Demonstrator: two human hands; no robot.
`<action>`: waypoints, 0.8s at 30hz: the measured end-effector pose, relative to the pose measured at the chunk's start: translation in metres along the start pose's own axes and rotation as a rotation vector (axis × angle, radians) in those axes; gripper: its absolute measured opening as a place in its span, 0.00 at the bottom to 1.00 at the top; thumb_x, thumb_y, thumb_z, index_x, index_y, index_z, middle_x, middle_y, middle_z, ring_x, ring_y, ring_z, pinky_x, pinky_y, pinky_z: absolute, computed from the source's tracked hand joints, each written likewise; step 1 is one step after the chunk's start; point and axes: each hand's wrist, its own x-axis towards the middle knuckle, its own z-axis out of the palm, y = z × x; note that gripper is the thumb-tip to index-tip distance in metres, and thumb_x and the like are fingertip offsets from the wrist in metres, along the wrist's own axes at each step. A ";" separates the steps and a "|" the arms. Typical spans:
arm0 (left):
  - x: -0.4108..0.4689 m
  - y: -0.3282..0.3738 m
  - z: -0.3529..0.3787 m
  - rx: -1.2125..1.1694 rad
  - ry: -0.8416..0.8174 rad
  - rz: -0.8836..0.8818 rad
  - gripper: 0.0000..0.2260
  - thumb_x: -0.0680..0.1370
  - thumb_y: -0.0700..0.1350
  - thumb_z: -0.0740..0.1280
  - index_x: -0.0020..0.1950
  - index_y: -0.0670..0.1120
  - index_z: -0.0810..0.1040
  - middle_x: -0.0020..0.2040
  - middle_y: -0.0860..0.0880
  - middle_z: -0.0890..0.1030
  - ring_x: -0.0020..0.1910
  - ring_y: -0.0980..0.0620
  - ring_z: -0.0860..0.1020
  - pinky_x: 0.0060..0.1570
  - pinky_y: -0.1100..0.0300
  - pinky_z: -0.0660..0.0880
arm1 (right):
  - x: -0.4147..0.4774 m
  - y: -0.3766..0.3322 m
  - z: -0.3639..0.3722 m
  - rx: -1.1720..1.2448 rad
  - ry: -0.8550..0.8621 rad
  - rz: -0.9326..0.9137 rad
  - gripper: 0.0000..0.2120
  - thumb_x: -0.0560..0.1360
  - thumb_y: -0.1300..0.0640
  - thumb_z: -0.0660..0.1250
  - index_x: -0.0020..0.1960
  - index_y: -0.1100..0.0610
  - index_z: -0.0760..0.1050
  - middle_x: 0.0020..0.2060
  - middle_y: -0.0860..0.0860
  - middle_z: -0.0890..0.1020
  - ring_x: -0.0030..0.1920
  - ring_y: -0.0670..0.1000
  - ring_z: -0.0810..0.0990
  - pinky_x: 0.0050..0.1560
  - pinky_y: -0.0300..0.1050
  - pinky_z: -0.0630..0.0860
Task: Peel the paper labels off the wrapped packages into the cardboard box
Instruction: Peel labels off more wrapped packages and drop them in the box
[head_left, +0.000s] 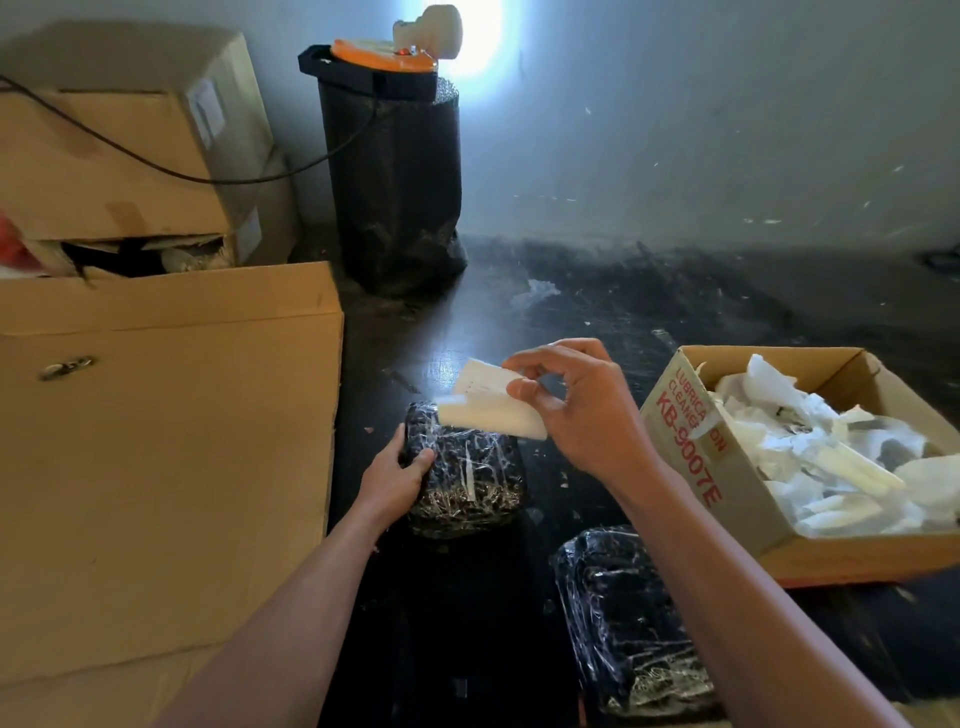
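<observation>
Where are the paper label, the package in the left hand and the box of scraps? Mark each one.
paper label (488, 415): head view, middle of its white face.
held package (467, 478): head view, middle of its wrapped top.
cardboard box (691, 441): head view, its printed outer wall.

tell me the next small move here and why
Probably carry the paper label, pinched in the right hand, rightward to the cardboard box of white scraps and drop it: it looks nearly peeled off the wrapped package that the left hand grips.

R hand (576, 410) pinching paper label (488, 402) above wrapped pkg (467, 467), L hand (397, 475) on pkg.
</observation>
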 end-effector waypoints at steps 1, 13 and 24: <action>-0.002 0.002 -0.001 0.022 -0.001 -0.002 0.34 0.82 0.55 0.66 0.83 0.51 0.55 0.81 0.49 0.63 0.78 0.46 0.63 0.74 0.49 0.62 | -0.001 0.001 -0.002 -0.001 -0.001 0.007 0.11 0.74 0.56 0.76 0.55 0.44 0.85 0.40 0.24 0.76 0.58 0.49 0.76 0.66 0.61 0.72; -0.025 0.082 0.008 0.383 0.183 0.317 0.28 0.77 0.53 0.73 0.73 0.42 0.74 0.69 0.42 0.78 0.70 0.44 0.75 0.70 0.49 0.71 | -0.022 0.032 -0.063 -0.239 -0.015 0.099 0.07 0.75 0.56 0.75 0.48 0.44 0.82 0.43 0.36 0.79 0.56 0.46 0.76 0.58 0.52 0.77; -0.050 0.199 0.106 0.486 0.034 0.560 0.22 0.75 0.53 0.74 0.66 0.44 0.81 0.61 0.46 0.84 0.59 0.48 0.81 0.59 0.59 0.73 | -0.041 0.110 -0.173 -0.286 0.078 0.208 0.05 0.73 0.60 0.77 0.44 0.50 0.85 0.52 0.48 0.86 0.51 0.50 0.83 0.53 0.56 0.83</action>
